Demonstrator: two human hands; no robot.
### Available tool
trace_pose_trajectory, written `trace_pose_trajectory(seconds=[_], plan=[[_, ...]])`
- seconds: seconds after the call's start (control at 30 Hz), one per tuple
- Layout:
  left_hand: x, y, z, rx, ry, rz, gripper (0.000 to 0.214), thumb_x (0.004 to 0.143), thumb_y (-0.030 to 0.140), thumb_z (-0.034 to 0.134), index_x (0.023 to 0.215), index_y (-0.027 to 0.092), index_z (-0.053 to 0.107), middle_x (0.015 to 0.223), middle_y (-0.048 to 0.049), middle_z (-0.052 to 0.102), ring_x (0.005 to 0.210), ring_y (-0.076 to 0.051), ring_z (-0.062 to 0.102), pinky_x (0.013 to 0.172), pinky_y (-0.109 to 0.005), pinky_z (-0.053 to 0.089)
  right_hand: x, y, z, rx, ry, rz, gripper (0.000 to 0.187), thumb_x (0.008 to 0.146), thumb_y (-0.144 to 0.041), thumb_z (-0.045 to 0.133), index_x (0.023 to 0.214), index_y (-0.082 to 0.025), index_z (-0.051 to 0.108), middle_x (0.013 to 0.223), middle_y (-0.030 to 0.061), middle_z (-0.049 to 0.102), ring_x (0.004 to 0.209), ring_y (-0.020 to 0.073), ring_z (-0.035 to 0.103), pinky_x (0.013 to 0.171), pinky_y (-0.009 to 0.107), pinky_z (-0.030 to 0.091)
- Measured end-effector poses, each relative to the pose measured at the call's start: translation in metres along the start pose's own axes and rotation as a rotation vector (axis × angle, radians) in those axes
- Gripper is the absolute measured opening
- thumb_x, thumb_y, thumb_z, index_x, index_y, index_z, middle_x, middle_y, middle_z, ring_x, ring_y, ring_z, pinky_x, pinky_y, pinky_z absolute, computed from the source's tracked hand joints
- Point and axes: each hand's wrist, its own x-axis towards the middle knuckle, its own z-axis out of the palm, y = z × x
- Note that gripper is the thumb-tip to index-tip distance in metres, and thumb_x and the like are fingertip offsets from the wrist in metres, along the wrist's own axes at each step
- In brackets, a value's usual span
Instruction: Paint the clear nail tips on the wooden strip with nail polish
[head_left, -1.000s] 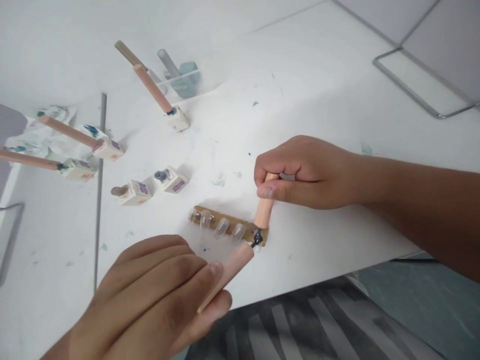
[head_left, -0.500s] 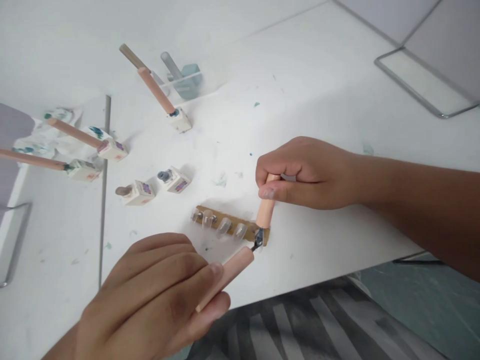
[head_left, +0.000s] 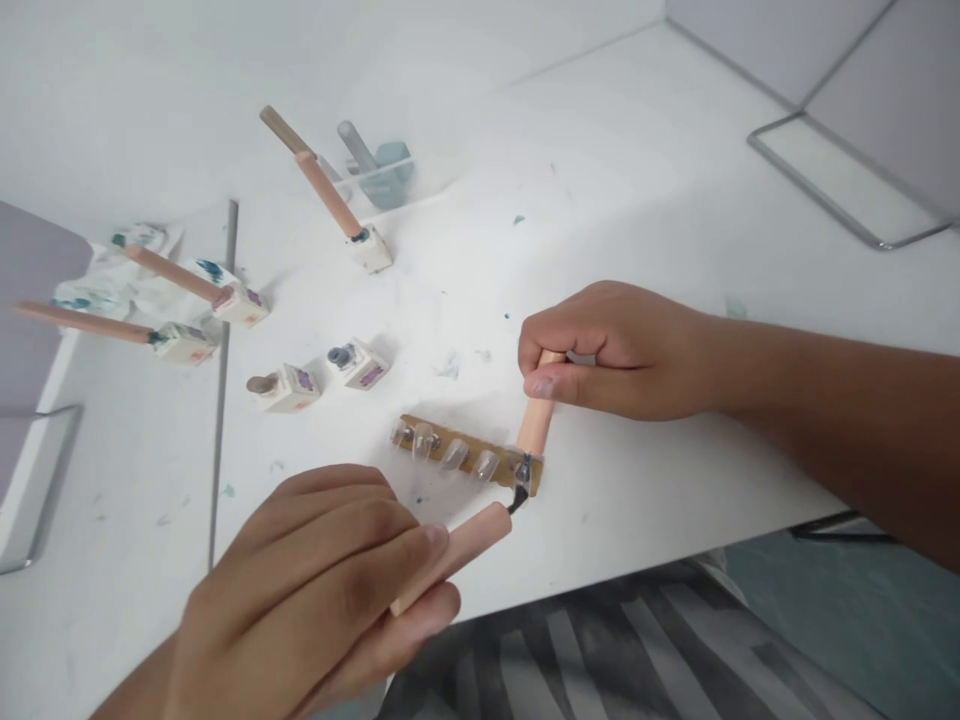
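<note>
My left hand (head_left: 337, 590) is closed around the peach handle of a nail polish brush (head_left: 472, 540), its dark bristles angled up to the right. Pinched in my right hand (head_left: 607, 350) is a second nail polish brush (head_left: 535, 425), pointing down. Both brush ends meet at a dark-coated false nail (head_left: 523, 472) on the right end of a gold-brown nail stand (head_left: 469, 447). Whether each set of bristles touches the nail or the other brush, I cannot tell. Several clear false nails (head_left: 454, 456) sit along the rest of the stand.
Two uncapped polish bottles (head_left: 292, 387) stand left of the stand. Farther off are bottles with brush caps (head_left: 373, 250). A clear tray (head_left: 390, 190) and a stained tissue (head_left: 105, 285) lie behind. A metal loop (head_left: 885, 245) is at right; the table edge (head_left: 600, 575) is nearest me.
The left brush's tip has slid slightly down toward the near end of the dark-coated nail. My right hand stays nearly still with its brush. The whole view has shifted a little.
</note>
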Motion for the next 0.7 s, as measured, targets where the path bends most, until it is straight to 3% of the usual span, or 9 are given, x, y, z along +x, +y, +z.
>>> trace_pose_trajectory(seconds=[0.17, 0.33, 0.5, 0.7], plan=[[0.006, -0.005, 0.001, -0.05, 0.018, 0.057, 0.018, 0.097, 0.018, 0.053, 0.11, 0.021, 0.066, 0.068, -0.0014, 0.068, 0.065, -0.017, 0.067, 0.062, -0.032, 0.057, -0.001, -0.001, 0.002, 0.044, 0.039, 0.002, 0.032, 0.096, -0.035, 0.046, 0.072, -0.016, 0.056, 0.055, -0.0051, 0.049, 0.048, 0.0051, 0.04, 0.047, 0.019, 0.029], [0.01, -0.016, 0.006, -0.017, 0.054, 0.252, 0.018, 0.096, 0.019, 0.053, 0.111, 0.015, 0.063, 0.062, -0.0008, 0.066, 0.056, -0.015, 0.064, 0.056, -0.032, 0.055, -0.001, 0.0, 0.002, -0.022, 0.01, -0.021, 0.029, 0.095, -0.032, 0.047, 0.073, -0.016, 0.057, 0.054, -0.0052, 0.051, 0.047, 0.0046, 0.04, 0.047, 0.018, 0.031], [0.005, -0.018, 0.002, -0.017, 0.083, 0.218, 0.017, 0.095, 0.019, 0.055, 0.109, 0.017, 0.064, 0.059, 0.0014, 0.063, 0.05, -0.014, 0.059, 0.056, -0.032, 0.054, -0.002, -0.002, -0.001, -0.033, 0.069, 0.019, 0.028, 0.095, -0.029, 0.049, 0.071, -0.016, 0.056, 0.051, -0.0071, 0.045, 0.045, 0.0035, 0.037, 0.043, 0.017, 0.029], [0.008, -0.016, 0.008, -0.009, 0.093, 0.209, 0.021, 0.096, 0.023, 0.055, 0.115, 0.018, 0.063, 0.06, 0.0016, 0.063, 0.052, -0.013, 0.059, 0.054, -0.03, 0.052, -0.001, -0.004, 0.002, -0.027, -0.012, -0.001, 0.03, 0.096, -0.032, 0.047, 0.071, -0.017, 0.056, 0.052, -0.0059, 0.049, 0.045, 0.0041, 0.039, 0.044, 0.019, 0.029]])
